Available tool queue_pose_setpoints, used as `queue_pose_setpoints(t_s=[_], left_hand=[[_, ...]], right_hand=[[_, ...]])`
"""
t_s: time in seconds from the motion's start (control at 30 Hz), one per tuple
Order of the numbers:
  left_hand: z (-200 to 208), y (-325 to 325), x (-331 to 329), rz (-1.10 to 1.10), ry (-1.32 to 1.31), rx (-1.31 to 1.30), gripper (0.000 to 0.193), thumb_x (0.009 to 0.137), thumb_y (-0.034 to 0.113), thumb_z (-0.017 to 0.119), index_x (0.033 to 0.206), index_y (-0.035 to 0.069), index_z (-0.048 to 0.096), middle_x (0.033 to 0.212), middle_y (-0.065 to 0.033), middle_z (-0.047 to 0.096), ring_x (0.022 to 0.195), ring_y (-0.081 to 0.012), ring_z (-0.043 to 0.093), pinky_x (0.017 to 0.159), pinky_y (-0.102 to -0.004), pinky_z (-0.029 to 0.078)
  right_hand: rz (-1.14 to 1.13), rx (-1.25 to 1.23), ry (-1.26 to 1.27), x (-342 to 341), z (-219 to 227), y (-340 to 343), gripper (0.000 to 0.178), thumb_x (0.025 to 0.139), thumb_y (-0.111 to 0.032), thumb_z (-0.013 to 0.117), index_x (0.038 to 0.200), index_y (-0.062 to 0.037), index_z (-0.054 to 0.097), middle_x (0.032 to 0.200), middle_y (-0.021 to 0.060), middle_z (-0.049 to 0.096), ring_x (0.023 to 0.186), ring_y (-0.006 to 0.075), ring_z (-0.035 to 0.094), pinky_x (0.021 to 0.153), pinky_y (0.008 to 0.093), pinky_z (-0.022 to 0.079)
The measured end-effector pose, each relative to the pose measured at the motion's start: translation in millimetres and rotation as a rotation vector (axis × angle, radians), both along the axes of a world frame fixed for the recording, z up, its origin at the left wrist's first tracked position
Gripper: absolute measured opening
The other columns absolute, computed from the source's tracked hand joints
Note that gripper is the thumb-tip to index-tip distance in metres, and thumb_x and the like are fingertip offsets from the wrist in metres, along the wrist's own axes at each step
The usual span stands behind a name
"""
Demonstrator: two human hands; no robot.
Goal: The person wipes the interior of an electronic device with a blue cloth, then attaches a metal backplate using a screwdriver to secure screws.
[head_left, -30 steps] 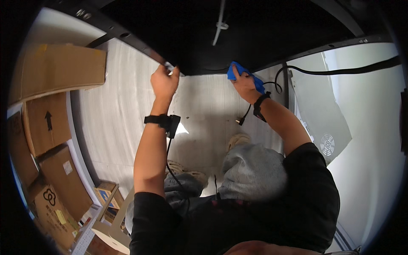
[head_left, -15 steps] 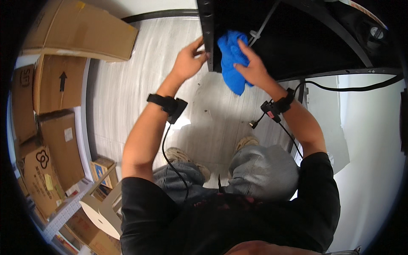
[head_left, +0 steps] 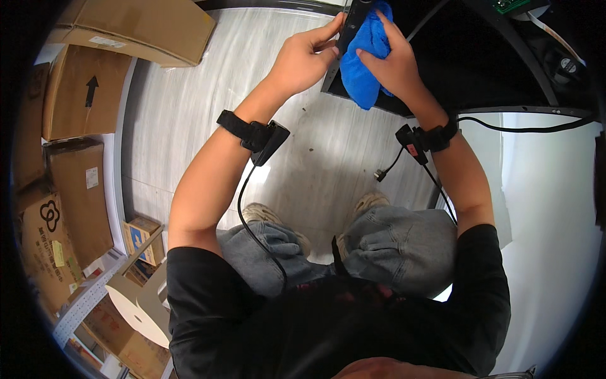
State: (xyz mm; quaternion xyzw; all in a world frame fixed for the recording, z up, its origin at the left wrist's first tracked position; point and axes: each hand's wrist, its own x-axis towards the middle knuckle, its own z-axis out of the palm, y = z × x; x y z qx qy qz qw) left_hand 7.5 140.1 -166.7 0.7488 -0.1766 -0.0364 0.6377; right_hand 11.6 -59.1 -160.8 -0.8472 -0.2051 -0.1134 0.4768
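At the top of the view is a black cabinet-like frame (head_left: 486, 76) with a dark interior. My left hand (head_left: 303, 63) grips its left edge, a narrow black rail (head_left: 351, 28), with fingertips and thumb against it. Just right of the rail, my right hand (head_left: 396, 66) holds a crumpled blue cloth (head_left: 361, 79). The cloth lies against the inner side of the rail and hangs down over the frame's near corner. Thumb and fingers of the right hand are spread over the cloth and press on it.
Cardboard boxes (head_left: 84, 95) stand along the left on a shelf, with a large carton (head_left: 145, 28) at the far left. A white cardboard reel (head_left: 129, 309) sits lower left. A black cable (head_left: 505, 131) runs from the frame's right side. A green circuit board (head_left: 510, 5) shows at top right.
Both hands have moved farther away and slightly right, the right one with the blue cloth along the rail. The frame's rail now leans more, and the circuit board has come into view.
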Motion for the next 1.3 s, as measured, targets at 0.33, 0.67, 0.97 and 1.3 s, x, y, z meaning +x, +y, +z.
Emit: queue_pose_setpoints(t_s=[0.33,0.67,0.97,1.3], left_hand=[[15.6,1.1,-9.9,-0.064,0.094,0.057,0.076,0.082,-0.015,0.048,0.149,0.016,0.031,0.148,-0.0094,0.040,0.132,-0.0280,0.045,0.108,-0.0383,0.041],[12.2,-0.6,-7.2,-0.091,0.085,0.021,0.077,0.081,-0.016,0.047,0.149,0.015,0.032,0.149,-0.0094,0.039,0.134,-0.0287,0.043,0.109,-0.0387,0.039],[0.8,-1.8,-4.0,-0.021,-0.036,0.099,0.073,0.081,-0.004,0.052,0.148,0.020,0.036,0.140,-0.0140,0.051,0.123,-0.0304,0.054,0.094,-0.0346,0.052],[10.1,0.4,-8.8,-0.046,0.021,0.130,0.067,0.086,-0.010,0.052,0.147,0.009,0.035,0.146,-0.0097,0.043,0.129,-0.0268,0.049,0.105,-0.0363,0.043]], right_hand=[[-0.034,-0.022,-0.098,9.3,-2.1,1.5,0.066,0.073,0.004,0.062,0.137,-0.0020,0.046,0.130,0.0220,0.053,0.117,0.0328,0.055,0.097,0.0350,0.045],[-0.026,0.029,-0.218,18.2,-8.1,3.6,0.064,0.076,0.005,0.065,0.136,-0.0080,0.051,0.126,0.0193,0.057,0.110,0.0331,0.061,0.093,0.0364,0.050],[-0.017,0.066,-0.187,17.4,18.9,3.6,0.061,0.071,0.011,0.051,0.132,0.0060,0.048,0.130,0.0252,0.052,0.123,0.0353,0.051,0.102,0.0343,0.041],[-0.008,0.113,-0.198,13.6,28.2,11.2,0.061,0.072,0.011,0.050,0.132,0.0062,0.048,0.131,0.0261,0.051,0.125,0.0361,0.049,0.104,0.0336,0.039]])
